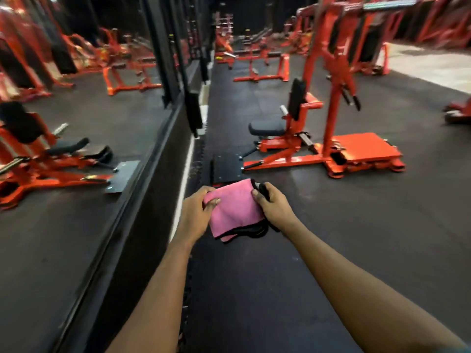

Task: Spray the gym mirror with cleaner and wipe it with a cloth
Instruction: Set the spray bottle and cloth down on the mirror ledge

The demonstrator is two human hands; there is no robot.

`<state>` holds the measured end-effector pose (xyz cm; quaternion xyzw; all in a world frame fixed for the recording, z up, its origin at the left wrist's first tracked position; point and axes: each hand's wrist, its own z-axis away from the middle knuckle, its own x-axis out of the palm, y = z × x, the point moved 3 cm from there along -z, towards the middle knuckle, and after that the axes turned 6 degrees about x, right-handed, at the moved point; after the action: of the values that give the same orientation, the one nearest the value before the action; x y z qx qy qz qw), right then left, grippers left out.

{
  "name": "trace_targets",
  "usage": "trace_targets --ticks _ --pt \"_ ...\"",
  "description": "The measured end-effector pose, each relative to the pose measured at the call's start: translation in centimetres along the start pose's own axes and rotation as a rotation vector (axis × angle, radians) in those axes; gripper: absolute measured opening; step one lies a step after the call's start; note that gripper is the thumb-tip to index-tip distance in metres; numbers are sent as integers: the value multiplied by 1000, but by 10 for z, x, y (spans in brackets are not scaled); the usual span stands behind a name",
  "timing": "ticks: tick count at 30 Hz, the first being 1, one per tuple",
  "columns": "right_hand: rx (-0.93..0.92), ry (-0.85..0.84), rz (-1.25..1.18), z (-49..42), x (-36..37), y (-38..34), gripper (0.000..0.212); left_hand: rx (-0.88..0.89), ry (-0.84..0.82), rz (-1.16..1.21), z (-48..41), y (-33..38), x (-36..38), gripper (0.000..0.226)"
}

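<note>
While standing beside the mirror point(76, 154), a person is holding a pink cloth point(233, 210).
Left hand point(195, 215) and right hand point(274, 205) are each pinching it, grip clamped, above dark rubber floor point(331, 225); no writing is showing.

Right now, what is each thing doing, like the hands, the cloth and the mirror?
pink cloth: folded, held up in front of the person between both hands
left hand: fingers pinch the cloth's left edge
right hand: grips the cloth's right edge
mirror: on the left wall, untouched
orange seated machine: unused, seat empty
</note>
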<state>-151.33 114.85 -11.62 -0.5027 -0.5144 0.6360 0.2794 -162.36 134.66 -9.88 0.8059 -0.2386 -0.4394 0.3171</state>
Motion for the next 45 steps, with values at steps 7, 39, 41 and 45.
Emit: trace_targets --ticks 7,39,41,45 --pt "145 257 -23 -30 -130 69 30 130 -206 114 -87 49 142 18" --pt "442 1162 -29 -195 -708 275 19 782 -740 449 -423 385 788 13" --pt "449 1169 -12 -214 -749 288 16 781 -747 458 -445 405 826 12" --pt "462 1182 7 -261 -828 327 21 780 -787 477 -492 436 917 15"
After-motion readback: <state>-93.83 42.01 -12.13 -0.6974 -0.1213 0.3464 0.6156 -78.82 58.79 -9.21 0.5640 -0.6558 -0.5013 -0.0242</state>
